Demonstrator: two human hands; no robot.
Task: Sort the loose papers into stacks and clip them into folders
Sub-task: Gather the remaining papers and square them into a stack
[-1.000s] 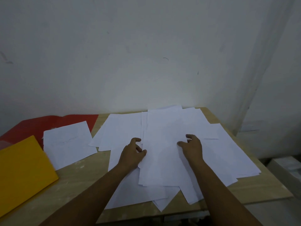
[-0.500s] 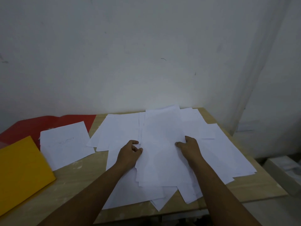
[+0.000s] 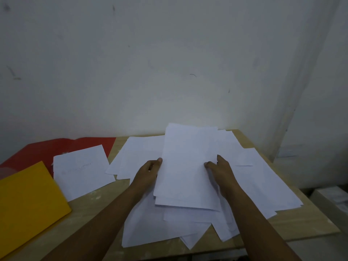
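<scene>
Loose papers [image 3: 250,178]: plain white sheets, overlapping and skewed, spread over the right half of the wooden table [image 3: 90,210]. One sheaf of sheets [image 3: 188,166] sits on top, roughly squared, far edge raised toward the wall. Left hand [image 3: 150,171] grips the sheaf's left edge, fingers curled under it. Right hand [image 3: 221,171] grips the right edge, fingertips on top of the paper. A separate white sheet [image 3: 82,170] with faint writing lies apart to the left, overlapping the red folder [image 3: 47,149]. Yellow folder [image 3: 28,204] lies flat at the table's left edge, just beside that sheet.

Versus 1 s ago: both hands lay on the pile then; now they have closed in on the sheaf's sides and lifted it off the pile. Folders and left sheet unmoved.
</scene>
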